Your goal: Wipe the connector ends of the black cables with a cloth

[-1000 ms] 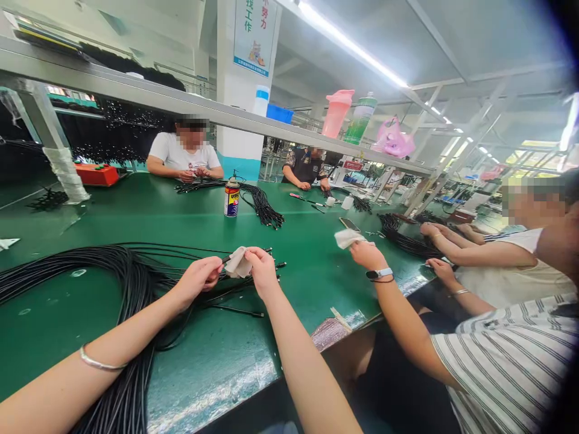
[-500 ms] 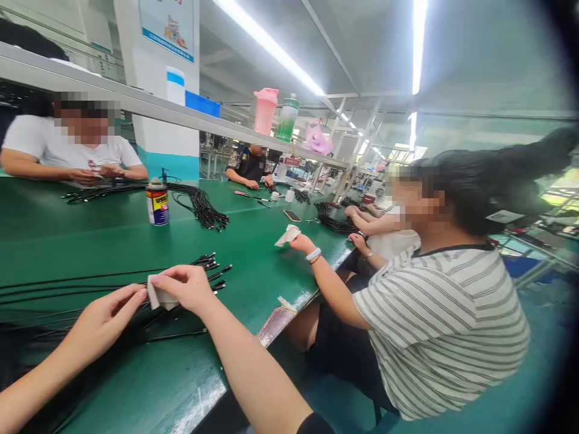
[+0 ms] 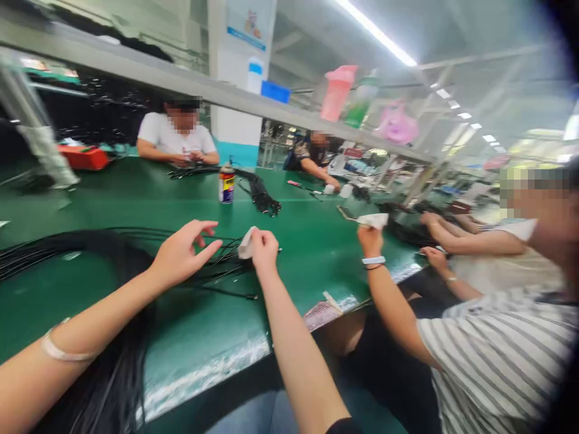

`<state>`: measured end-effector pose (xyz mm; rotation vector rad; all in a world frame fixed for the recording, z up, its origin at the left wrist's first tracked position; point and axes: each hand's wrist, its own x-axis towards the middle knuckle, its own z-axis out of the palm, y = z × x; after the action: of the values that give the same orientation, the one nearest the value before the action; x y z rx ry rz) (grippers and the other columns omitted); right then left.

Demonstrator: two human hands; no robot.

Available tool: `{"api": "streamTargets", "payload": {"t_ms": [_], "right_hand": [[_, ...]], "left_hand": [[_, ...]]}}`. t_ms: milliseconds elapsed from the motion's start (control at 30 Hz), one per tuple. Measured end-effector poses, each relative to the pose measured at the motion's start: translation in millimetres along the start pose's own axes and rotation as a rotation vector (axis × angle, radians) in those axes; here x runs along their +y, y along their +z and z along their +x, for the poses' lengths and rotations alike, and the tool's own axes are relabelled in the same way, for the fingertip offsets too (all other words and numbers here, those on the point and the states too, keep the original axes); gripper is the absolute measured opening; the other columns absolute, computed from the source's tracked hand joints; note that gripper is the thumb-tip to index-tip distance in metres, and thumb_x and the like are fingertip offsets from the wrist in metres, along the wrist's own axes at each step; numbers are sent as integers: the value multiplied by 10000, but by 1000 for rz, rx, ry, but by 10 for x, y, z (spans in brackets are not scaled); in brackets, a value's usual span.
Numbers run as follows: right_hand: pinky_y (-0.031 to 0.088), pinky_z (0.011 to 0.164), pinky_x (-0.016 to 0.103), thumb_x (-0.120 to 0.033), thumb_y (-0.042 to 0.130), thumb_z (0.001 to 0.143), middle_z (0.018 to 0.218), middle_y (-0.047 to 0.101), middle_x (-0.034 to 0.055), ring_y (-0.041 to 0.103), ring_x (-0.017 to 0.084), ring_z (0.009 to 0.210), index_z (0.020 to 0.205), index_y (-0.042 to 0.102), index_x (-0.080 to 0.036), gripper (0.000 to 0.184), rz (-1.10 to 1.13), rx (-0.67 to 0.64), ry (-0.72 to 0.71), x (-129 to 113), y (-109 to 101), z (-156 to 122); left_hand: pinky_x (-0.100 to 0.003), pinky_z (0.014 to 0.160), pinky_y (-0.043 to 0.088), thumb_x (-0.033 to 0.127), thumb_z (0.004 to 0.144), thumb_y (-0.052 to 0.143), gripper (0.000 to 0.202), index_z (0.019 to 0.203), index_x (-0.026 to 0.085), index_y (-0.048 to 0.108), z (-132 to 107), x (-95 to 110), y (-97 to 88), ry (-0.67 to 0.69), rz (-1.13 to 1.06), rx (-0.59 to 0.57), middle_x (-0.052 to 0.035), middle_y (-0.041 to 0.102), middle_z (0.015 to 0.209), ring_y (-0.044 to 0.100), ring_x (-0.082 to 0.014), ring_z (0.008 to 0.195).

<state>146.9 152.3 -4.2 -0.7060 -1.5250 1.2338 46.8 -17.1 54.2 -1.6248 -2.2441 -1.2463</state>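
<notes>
Factory workshop | long green worktable (image 3: 312,259) | black cable bundles (image 3: 90,244) | co-workers (image 3: 497,343) around it | ceiling strip light (image 3: 375,31)

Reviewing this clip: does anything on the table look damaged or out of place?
At the table's near edge, a pinkish patch interrupts the green; blur hides whether it's damage. One cable's tip also lies apart from the rest.

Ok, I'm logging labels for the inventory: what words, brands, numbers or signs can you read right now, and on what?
None can be read with certainty.
Can on the table: label lettering too blurred.
Pillar poster: print along its bottom too blurred.
Red sign in the background: too small and blurred.
</notes>
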Motion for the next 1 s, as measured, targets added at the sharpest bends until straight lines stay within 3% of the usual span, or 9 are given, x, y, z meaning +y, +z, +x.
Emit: {"api": "streamTargets", "payload": {"t_ms": [67,167,300,400,633,833,1000], "right_hand": [[404,623,243,-515,525,795,671,559,10,478,129,646,693,555,-159,372,-48,93,-6,81,-42,72],[411,649,255,-515,541,793,707,584,23,498,135,664,723,559,-157,365,-81,182,-30,229,-92,162],[447,646,278,-510,534,799,765,622,70,562,167,709,761,586,-136,380,9,261,104,385,-144,247],[471,664,294,-508,540,803,807,643,91,591,186,751,778,607,-130,385,10,268,110,453,-157,282],[480,657,297,-521,576,781,788,657,89,602,182,724,807,628,-119,406,41,248,106,487,-138,275],[469,633,292,-518,606,760,747,648,77,587,172,682,782,627,-117,403,74,236,132,447,-116,249],[461,612,284,-505,621,753,730,640,69,585,170,673,786,632,-115,391,101,224,145,427,-95,233]], "left_hand": [[-232,628,444,498,865,506,453,1163,168,592,19,120,-211,63,31,-139,-62,654,966,581,-160,757],[-226,665,433,441,906,470,352,1044,181,663,-52,306,-443,111,101,-531,-35,683,891,603,-148,756],[-243,722,427,259,905,477,227,1000,210,677,-360,461,-506,248,328,-716,-25,696,930,630,-160,839],[-251,667,419,121,842,500,206,913,206,673,-610,388,-494,280,456,-831,-22,681,858,626,-162,795],[-268,541,336,-14,722,503,277,807,199,658,-828,57,-554,224,617,-896,-34,648,818,610,-173,717],[-280,494,279,60,662,564,182,768,190,635,-802,146,-621,272,677,-962,-57,594,804,568,-195,700],[-287,478,238,102,752,536,156,795,196,652,-787,132,-656,335,782,-972,-67,587,829,573,-194,685]]}}
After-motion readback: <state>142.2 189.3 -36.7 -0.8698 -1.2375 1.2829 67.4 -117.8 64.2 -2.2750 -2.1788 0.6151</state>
